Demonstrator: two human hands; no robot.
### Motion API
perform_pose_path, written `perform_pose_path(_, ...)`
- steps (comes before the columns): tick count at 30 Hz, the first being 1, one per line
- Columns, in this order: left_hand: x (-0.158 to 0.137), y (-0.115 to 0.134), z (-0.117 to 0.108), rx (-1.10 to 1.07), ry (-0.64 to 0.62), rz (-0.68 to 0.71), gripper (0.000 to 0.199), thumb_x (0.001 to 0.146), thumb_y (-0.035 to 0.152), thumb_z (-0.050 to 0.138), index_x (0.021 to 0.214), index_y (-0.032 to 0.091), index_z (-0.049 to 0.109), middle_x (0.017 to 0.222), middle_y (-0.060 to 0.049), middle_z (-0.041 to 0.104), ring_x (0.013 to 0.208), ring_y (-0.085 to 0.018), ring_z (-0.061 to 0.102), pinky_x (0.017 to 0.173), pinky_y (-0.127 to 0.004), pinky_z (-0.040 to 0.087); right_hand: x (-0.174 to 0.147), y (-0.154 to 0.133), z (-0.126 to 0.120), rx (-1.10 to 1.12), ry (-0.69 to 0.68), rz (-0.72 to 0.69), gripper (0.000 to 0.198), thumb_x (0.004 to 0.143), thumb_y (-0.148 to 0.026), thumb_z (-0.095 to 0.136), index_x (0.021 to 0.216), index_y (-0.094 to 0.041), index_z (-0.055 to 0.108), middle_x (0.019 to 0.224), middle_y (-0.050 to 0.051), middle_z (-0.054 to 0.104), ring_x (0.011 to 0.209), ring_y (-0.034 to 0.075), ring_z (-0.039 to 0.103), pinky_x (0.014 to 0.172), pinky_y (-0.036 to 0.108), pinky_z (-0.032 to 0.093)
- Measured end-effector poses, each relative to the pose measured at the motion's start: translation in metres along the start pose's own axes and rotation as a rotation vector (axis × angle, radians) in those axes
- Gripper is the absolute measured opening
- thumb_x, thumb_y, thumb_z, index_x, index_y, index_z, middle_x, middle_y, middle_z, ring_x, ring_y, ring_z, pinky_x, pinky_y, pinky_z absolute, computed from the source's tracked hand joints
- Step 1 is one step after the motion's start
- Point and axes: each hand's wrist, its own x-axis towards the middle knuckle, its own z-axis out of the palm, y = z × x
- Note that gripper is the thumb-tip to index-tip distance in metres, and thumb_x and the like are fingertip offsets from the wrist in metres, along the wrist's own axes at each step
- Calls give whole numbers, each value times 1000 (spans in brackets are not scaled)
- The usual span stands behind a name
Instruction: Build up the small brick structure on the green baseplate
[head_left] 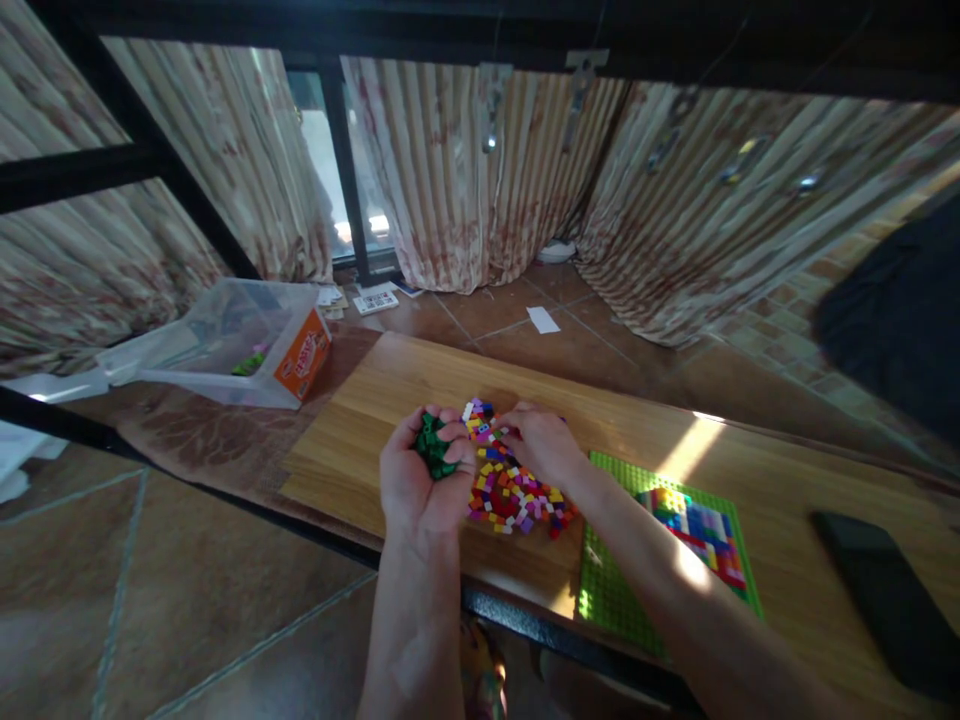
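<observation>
My left hand [427, 490] is palm up and cupped around a heap of small dark green toy bricks [436, 445], its fingers curled over them. My right hand [541, 443] reaches over the far side of a loose pile of multicoloured toy bricks [517, 495] on the wooden board. Its fingertips are drawn together at the bricks; whatever is between them is too small to make out. Under my right forearm lies a green studded baseplate [611, 585], with rows of coloured bricks [709, 530] built on it, partly hidden by the arm.
The wooden board [352, 440] lies on a low bench. A clear plastic box [217, 385] with an orange label stands at the left, a few bricks inside. A black phone [877, 590] is at the right. Curtains [465, 190] and a white paper [543, 320] are beyond.
</observation>
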Motion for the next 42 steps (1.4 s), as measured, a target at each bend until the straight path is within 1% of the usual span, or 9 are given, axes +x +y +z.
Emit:
perform_pose_path(6,0,2,-2,-17,1,-6,25,89,16,34,71,13,51,65,-1,47,47,-4,45,37,-12,31,-4,-6,-10,-104,-70,62,15,81,-24,57,90,-23,69,96,6,66,94,20,60,79,27,43)
perform_pose_path(11,-1,1,-2,-40,-2,-9,26,89,17,33,72,13,51,65,-1,47,48,-4,45,38,-12,32,-1,-11,-9,-101,-52,42,23,80,-23,58,101,-24,66,100,6,66,96,22,60,78,29,43)
perform_pose_path(14,-2,2,-2,-22,1,0,26,89,16,33,71,13,51,65,-1,48,48,-4,45,38,-12,32,2,-13,-6,-116,-61,38,23,79,-23,59,100,-24,66,100,6,65,97,22,60,77,29,43)
perform_pose_path(27,-1,2,0,9,6,39,24,88,13,34,72,12,51,65,-1,48,49,-4,45,38,-12,32,-7,-19,-2,-182,-37,1,18,86,-22,52,91,-16,68,97,12,64,95,24,57,82,31,42)
perform_pose_path(31,0,3,0,14,2,32,24,88,13,34,71,13,51,65,-1,48,48,-4,45,38,-12,32,-6,-18,-2,-101,-34,24,20,86,-20,51,86,-18,70,92,10,67,93,22,59,82,30,42)
perform_pose_path(35,1,4,-1,42,-14,33,22,86,11,35,71,12,51,65,-2,49,49,-4,46,38,-12,33,-21,-14,-16,241,134,63,20,87,-23,51,90,-23,71,91,3,71,86,17,64,78,27,45)
perform_pose_path(38,1,4,0,35,-13,22,21,86,11,34,72,13,50,65,-2,49,49,-5,46,39,-13,33,-55,-3,-33,496,283,134,20,86,-28,54,96,-25,71,89,0,73,80,16,66,73,26,49)
perform_pose_path(40,1,4,0,24,-13,15,21,86,11,33,73,13,50,65,-1,49,49,-5,46,39,-13,33,-88,10,-41,520,394,237,20,84,-31,57,96,-26,71,93,1,73,83,17,67,75,29,50)
perform_pose_path(42,1,4,0,17,-18,11,19,85,12,34,74,13,49,66,-1,49,50,-5,46,40,-13,33,-122,27,-46,493,526,364,20,81,-37,60,93,-25,72,89,2,73,77,18,67,70,31,52)
